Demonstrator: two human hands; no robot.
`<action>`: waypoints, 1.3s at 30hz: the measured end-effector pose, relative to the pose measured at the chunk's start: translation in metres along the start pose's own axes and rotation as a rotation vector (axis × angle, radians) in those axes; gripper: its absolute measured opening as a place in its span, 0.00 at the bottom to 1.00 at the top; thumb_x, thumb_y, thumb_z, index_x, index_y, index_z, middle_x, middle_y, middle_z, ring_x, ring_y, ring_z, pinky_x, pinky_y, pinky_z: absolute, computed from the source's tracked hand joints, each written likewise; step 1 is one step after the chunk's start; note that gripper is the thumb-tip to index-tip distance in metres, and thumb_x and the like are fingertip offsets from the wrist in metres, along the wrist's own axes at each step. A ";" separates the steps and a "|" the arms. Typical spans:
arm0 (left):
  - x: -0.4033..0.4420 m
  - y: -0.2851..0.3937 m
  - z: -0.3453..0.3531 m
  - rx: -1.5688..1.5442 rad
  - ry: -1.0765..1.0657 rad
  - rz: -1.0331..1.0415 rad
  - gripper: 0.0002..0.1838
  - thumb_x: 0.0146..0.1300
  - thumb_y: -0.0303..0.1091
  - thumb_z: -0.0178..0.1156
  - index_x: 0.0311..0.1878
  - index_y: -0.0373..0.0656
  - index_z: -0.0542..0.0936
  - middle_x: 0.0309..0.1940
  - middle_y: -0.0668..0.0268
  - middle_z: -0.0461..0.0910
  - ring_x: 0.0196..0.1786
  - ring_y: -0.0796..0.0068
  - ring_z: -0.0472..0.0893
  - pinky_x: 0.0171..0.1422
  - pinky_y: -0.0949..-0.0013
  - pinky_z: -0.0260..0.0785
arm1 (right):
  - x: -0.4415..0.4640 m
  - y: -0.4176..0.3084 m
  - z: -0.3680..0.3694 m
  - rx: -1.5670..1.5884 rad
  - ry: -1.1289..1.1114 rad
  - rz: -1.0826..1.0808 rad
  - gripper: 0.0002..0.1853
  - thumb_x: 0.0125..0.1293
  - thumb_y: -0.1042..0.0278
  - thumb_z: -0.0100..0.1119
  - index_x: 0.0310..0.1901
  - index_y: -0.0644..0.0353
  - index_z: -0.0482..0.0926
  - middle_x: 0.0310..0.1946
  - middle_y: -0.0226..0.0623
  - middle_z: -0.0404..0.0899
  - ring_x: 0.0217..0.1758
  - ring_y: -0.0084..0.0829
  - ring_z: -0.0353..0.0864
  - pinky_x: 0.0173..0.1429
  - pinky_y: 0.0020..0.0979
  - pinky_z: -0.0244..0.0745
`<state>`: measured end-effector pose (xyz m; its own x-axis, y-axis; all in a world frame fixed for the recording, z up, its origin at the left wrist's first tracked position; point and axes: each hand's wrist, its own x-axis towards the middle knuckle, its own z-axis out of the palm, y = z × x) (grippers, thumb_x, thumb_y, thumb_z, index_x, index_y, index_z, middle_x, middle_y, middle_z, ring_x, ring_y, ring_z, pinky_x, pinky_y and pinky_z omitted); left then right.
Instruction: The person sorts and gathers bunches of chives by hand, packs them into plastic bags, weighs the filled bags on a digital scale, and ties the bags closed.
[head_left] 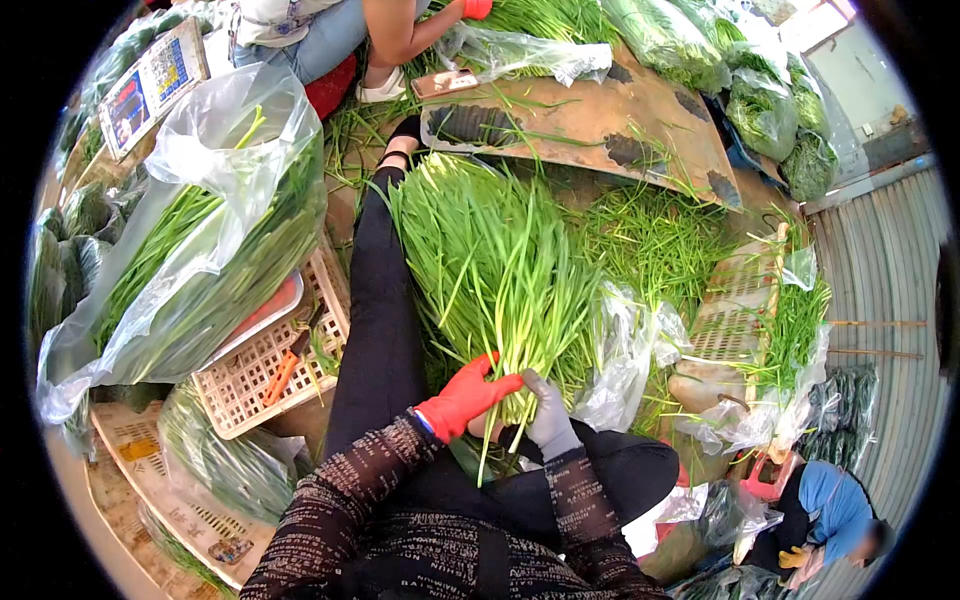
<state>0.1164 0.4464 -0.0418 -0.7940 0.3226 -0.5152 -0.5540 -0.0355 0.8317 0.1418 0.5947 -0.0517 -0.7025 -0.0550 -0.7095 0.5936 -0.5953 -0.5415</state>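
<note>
Long green stalks (525, 325), bunched near their ends, leaves fanned out, between gloved hands (466, 398)

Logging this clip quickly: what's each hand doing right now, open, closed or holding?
Red-gloved left hand: partly open against the long, thin green leafy bunch; grip cannot be told.
Grey-gloved right hand: curled closed, holding the bunch.

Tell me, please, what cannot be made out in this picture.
Green stalks between the left grip and right grip: head view, too overlapped to count.
Person at the top: head view, head cut off by the top edge.
Sign's small print: head view, too small.
White-rimmed object: head view, partly hidden by the plastic bag.
</note>
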 end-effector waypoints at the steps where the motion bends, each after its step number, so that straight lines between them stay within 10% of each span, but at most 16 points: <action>1: -0.004 -0.005 -0.002 -0.187 -0.045 -0.049 0.20 0.59 0.41 0.58 0.49 0.36 0.75 0.38 0.65 0.79 0.41 0.77 0.75 0.47 0.72 0.68 | -0.007 0.006 -0.004 0.108 -0.069 0.030 0.19 0.62 0.61 0.51 0.51 0.65 0.69 0.43 0.40 0.76 0.42 0.34 0.78 0.48 0.38 0.75; 6: 0.022 -0.040 -0.025 -0.850 0.030 -0.380 0.07 0.63 0.35 0.50 0.38 0.43 0.73 0.24 0.70 0.74 0.28 0.72 0.75 0.35 0.69 0.72 | 0.007 0.022 -0.031 0.429 -0.036 0.103 0.17 0.62 0.68 0.43 0.49 0.70 0.70 0.43 0.48 0.77 0.43 0.43 0.79 0.49 0.41 0.76; 9: 0.024 -0.052 -0.026 -0.861 -0.011 -0.385 0.18 0.64 0.48 0.50 0.47 0.45 0.71 0.41 0.66 0.75 0.42 0.71 0.75 0.43 0.64 0.72 | 0.001 0.013 -0.021 0.421 -0.007 0.118 0.18 0.63 0.65 0.45 0.50 0.68 0.70 0.45 0.48 0.76 0.45 0.42 0.78 0.51 0.43 0.74; 16: 0.039 -0.050 0.010 -0.047 0.009 -0.054 0.27 0.52 0.36 0.66 0.54 0.38 0.71 0.46 0.63 0.77 0.45 0.72 0.77 0.52 0.69 0.68 | 0.017 0.024 -0.005 0.206 0.087 0.173 0.30 0.55 0.46 0.61 0.52 0.60 0.71 0.44 0.38 0.78 0.44 0.36 0.77 0.51 0.40 0.73; 23: -0.010 -0.010 0.003 -0.573 -0.105 -0.048 0.21 0.52 0.27 0.63 0.51 0.37 0.73 0.41 0.62 0.79 0.42 0.70 0.78 0.49 0.68 0.70 | -0.018 0.026 -0.004 -0.400 0.091 -0.650 0.17 0.65 0.71 0.49 0.52 0.71 0.67 0.41 0.41 0.77 0.43 0.28 0.76 0.50 0.29 0.72; 25: -0.002 -0.014 -0.009 -0.929 -0.069 -0.444 0.15 0.62 0.32 0.50 0.51 0.37 0.72 0.37 0.60 0.79 0.36 0.66 0.79 0.45 0.64 0.72 | -0.018 0.025 -0.009 -0.016 0.213 -0.508 0.22 0.55 0.77 0.58 0.52 0.72 0.66 0.42 0.42 0.76 0.40 0.35 0.79 0.47 0.31 0.77; 29: 0.013 -0.052 -0.022 -0.903 -0.121 -0.327 0.14 0.66 0.37 0.48 0.45 0.36 0.74 0.34 0.59 0.79 0.35 0.67 0.79 0.42 0.66 0.73 | 0.024 0.026 -0.049 0.474 -0.028 0.121 0.22 0.63 0.59 0.46 0.52 0.67 0.70 0.50 0.47 0.74 0.49 0.44 0.76 0.57 0.45 0.70; 35: 0.013 -0.047 -0.005 -0.471 0.025 -0.240 0.16 0.58 0.34 0.60 0.47 0.36 0.76 0.38 0.63 0.80 0.39 0.70 0.79 0.45 0.69 0.70 | 0.006 0.011 -0.016 0.508 -0.203 0.298 0.27 0.57 0.48 0.60 0.50 0.60 0.72 0.44 0.40 0.78 0.43 0.40 0.79 0.50 0.42 0.74; 39: 0.007 -0.039 0.001 -0.165 0.061 -0.089 0.13 0.59 0.33 0.57 0.44 0.34 0.77 0.36 0.61 0.81 0.34 0.70 0.80 0.41 0.69 0.72 | 0.009 0.026 -0.006 0.123 0.046 0.002 0.15 0.59 0.62 0.57 0.45 0.61 0.73 0.37 0.40 0.79 0.37 0.38 0.80 0.44 0.44 0.77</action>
<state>0.1325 0.4507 -0.0775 -0.7513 0.2738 -0.6005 -0.6519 -0.1661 0.7399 0.1537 0.5839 -0.0749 -0.6813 -0.0210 -0.7317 0.5402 -0.6890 -0.4832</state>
